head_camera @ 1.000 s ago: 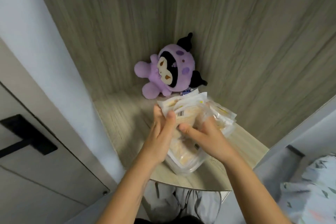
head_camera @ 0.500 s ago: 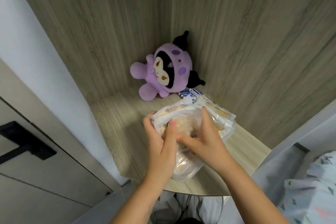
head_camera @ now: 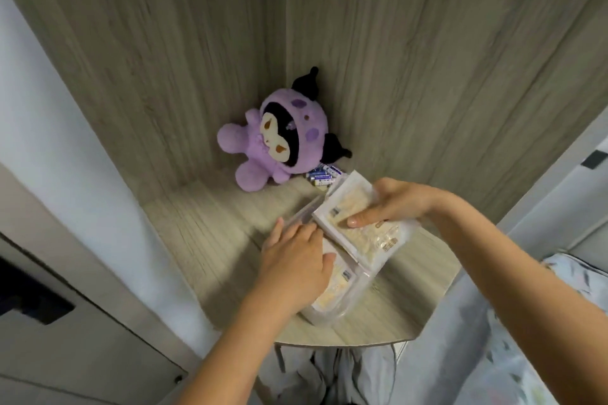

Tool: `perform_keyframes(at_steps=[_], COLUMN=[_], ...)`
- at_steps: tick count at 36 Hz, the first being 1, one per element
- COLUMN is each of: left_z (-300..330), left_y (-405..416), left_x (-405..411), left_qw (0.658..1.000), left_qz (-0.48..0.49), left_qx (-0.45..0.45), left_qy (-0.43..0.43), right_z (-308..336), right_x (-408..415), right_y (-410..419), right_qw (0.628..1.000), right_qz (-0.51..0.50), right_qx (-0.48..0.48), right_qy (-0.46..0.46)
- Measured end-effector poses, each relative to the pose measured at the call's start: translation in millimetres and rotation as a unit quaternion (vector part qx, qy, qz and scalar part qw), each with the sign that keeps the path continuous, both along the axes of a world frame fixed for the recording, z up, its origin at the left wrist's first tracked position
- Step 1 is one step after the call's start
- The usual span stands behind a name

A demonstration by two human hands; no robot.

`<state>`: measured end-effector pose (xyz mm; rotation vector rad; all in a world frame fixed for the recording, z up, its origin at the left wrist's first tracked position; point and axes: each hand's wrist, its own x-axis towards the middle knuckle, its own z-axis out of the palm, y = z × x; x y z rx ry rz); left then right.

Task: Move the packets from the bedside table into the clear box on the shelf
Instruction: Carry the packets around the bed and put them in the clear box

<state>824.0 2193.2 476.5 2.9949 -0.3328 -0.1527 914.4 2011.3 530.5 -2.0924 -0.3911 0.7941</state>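
Right hand point(head_camera: 399, 204): grips the upper packet point(head_camera: 358, 223) at its far right edge, thumb laid across the packet's face, remaining fingers curled behind it.
Left hand point(head_camera: 296, 260): fingers extended and relaxed, palm down, resting flat on the lower packets point(head_camera: 335, 293) and the near left rim of the clear box point(head_camera: 357, 297); it grasps nothing.
Upper packet: white-bordered, pale yellow contents, tilted up on the right side, lying over the right part of the box.
Lower packets: same type, stacked inside the box, partly covered by the left hand.
Clear box: transparent, rounded corners, standing on the shelf point(head_camera: 210, 240) near its front curved edge.
Shelf: light wood grain, set in a corner formed by two panels of matching grain.
Plush toy point(head_camera: 279, 138): purple with black ears, leaning in the back corner, apart from the box.
Batteries point(head_camera: 324, 179): small blue-and-white cluster, just beside the plush toy, between it and the box.
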Motion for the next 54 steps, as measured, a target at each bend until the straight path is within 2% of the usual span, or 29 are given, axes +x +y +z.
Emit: perform_keyframes(at_steps=[4,16,19,22,26,29,32,38,42,44,48,52,54], left_z=[0,-11,-11,-5,-2,-2,-9,-32,-36,-37,-34,-30,-29], left_y=[7,13,18,31,47,47,39,37,41,43,44,46,47], left_x=[4,-2,-7,-14,-13,-12,-13,-11,-15,-16,-17,-20,-20], left_qw=[0.999,0.997,0.985,0.942,0.896,0.906,0.92,0.972,0.984,0.984,0.986,0.99,0.99], left_qz=[-0.031,-0.045,-0.032,0.02,0.097,0.07,0.017,-0.039,-0.057,-0.068,-0.065,-0.047,-0.045], left_qx=[0.011,-0.044,-0.15,-0.312,-0.399,-0.39,-0.382,-0.206,-0.105,-0.075,-0.029,-0.028,-0.027], left_qy=[0.027,-0.049,-0.076,-0.122,-0.171,-0.152,-0.083,-0.102,-0.135,-0.143,-0.148,-0.128,-0.13], right_z=[-11,-14,-9,-1,-6,-22,-22,-19,-24,-26,-28,-25,-26], right_x=[0,2,3,-1,-9,-13,-17,-31,-35,-36,-41,-46,-47], right_y=[0,6,6,6,25,42,49,49,46,45,40,16,7], right_qw=[0.999,0.998,0.998,0.999,0.998,0.997,0.996,0.994,0.986,0.985,0.99,0.997,0.997], right_qz=[-0.027,-0.024,-0.012,-0.008,0.022,0.045,0.065,0.094,0.123,0.098,0.024,-0.021,-0.04], right_qx=[0.018,-0.048,-0.051,0.0,0.026,0.002,-0.012,-0.046,-0.107,-0.131,-0.082,0.045,0.051], right_qy=[0.018,0.039,0.024,0.041,0.056,0.067,0.063,0.035,-0.027,-0.053,-0.115,-0.053,-0.051])
